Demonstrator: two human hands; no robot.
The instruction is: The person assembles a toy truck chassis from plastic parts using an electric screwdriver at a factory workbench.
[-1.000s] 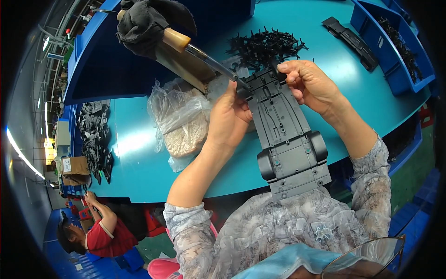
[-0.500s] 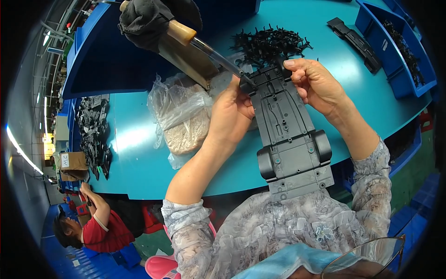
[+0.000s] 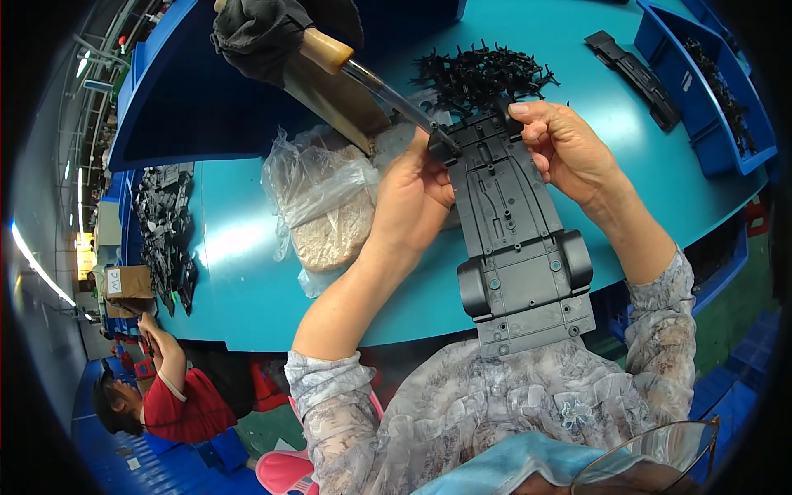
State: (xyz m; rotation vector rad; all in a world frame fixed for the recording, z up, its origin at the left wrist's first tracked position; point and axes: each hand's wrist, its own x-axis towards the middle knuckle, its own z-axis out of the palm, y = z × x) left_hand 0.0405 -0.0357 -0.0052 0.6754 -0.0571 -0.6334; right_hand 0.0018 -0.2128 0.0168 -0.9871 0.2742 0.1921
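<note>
Both my hands hold a black plastic toy car chassis [image 3: 513, 219], tilted, with its near end against my top. My left hand [image 3: 411, 196] grips its far left corner, with part of its fingers hidden beneath. At the far right corner, my right hand [image 3: 571, 153] pinches the edge between thumb and curled fingers. A tool with a wooden handle [image 3: 327, 51] and a long metal shaft [image 3: 388, 97] slants down from the upper left. Its tip meets the far left corner of the chassis; whether it touches cannot be made out. Dark cloth [image 3: 262, 41] wraps its upper end.
Beyond the chassis lies a pile of small black parts [image 3: 485, 76]. A plastic bag of pale material [image 3: 330, 227] sits left, near more black parts [image 3: 165, 239]. At right are a long black part [image 3: 634, 81] and a blue bin [image 3: 701, 91]. A person in red [image 3: 190, 404] sits at far left.
My hands and the chassis stay nearly in place, with only a very slight shift in the picture. The person at far left has moved an arm slightly.
</note>
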